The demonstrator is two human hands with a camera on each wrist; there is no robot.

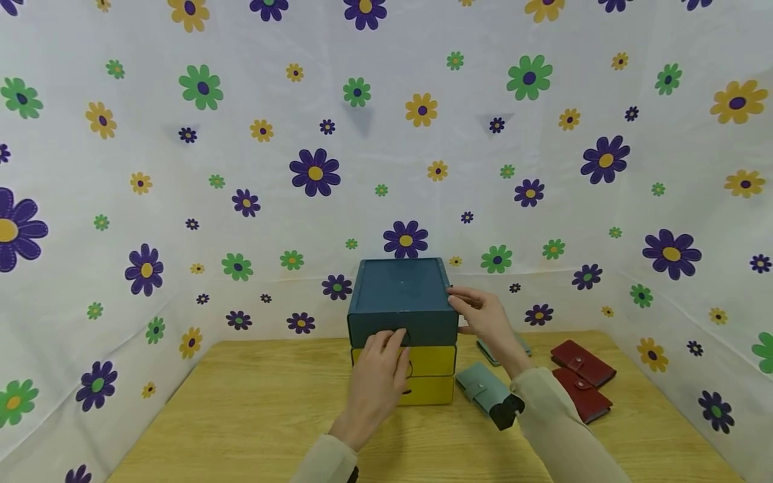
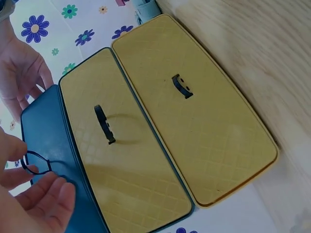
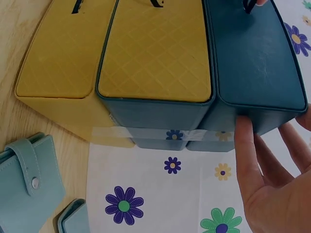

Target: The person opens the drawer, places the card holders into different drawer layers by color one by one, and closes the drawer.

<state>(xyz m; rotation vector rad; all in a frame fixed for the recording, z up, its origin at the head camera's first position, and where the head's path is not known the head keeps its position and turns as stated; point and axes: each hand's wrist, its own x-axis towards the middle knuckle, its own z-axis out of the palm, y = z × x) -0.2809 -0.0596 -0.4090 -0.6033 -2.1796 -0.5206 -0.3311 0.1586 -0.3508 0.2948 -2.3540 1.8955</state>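
A stack of three drawer boxes stands in the middle of the table. At the top is a dark blue box (image 1: 401, 288) with a blue front; under it are two yellow-fronted drawers (image 1: 437, 360). My left hand (image 1: 377, 376) pinches the black loop handle (image 2: 38, 162) on the blue front, with its fingertips around the loop. The right hand (image 1: 483, 318) rests on the right side of the blue box, its fingers fairly straight, some at the top edge and one against the side wall (image 3: 272, 124). Both yellow fronts carry black handles (image 2: 103, 124).
Right of the stack lies a light green snap wallet (image 1: 483, 384), with another green wallet (image 3: 75, 218) behind it. Two dark red wallets (image 1: 582, 362) overlap farther right. A flower-patterned cloth (image 1: 272, 221) rises behind the wooden table (image 1: 241, 416).
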